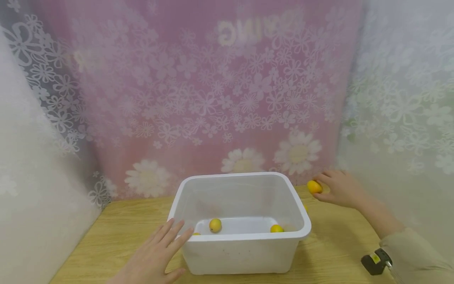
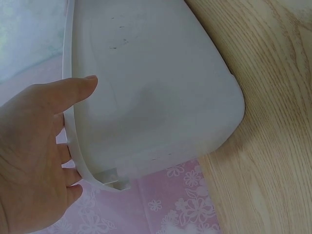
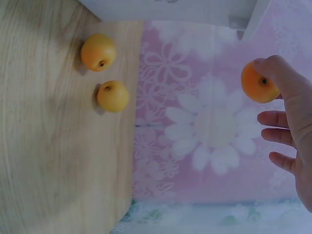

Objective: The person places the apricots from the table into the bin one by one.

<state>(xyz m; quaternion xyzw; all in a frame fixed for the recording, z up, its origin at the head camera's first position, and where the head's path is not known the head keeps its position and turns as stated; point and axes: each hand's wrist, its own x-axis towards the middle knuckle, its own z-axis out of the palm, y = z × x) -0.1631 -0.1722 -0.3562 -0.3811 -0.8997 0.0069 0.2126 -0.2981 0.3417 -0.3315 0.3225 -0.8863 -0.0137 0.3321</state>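
My right hand (image 1: 340,189) pinches a small round orange-yellow fruit (image 1: 314,187) between thumb and fingers, above the table to the right of a white plastic tub (image 1: 241,254). In the right wrist view the held fruit (image 3: 258,83) has a dark spot on its side. My left hand (image 1: 152,252) is at the tub's near left corner with its fingers spread and straight. From the left wrist, the thumb (image 2: 73,92) lies across the tub's rim while the other fingers reach behind it. Inside the tub are a greenish-yellow fruit (image 1: 215,225), another fruit (image 1: 276,228) and one mostly hidden.
Two more fruits, one (image 3: 98,52) beside the other (image 3: 113,96), lie on the wooden table (image 1: 138,221) close to the tub's right side. A pink floral curtain (image 1: 213,98) hangs behind the table, with pale sheets at both sides.
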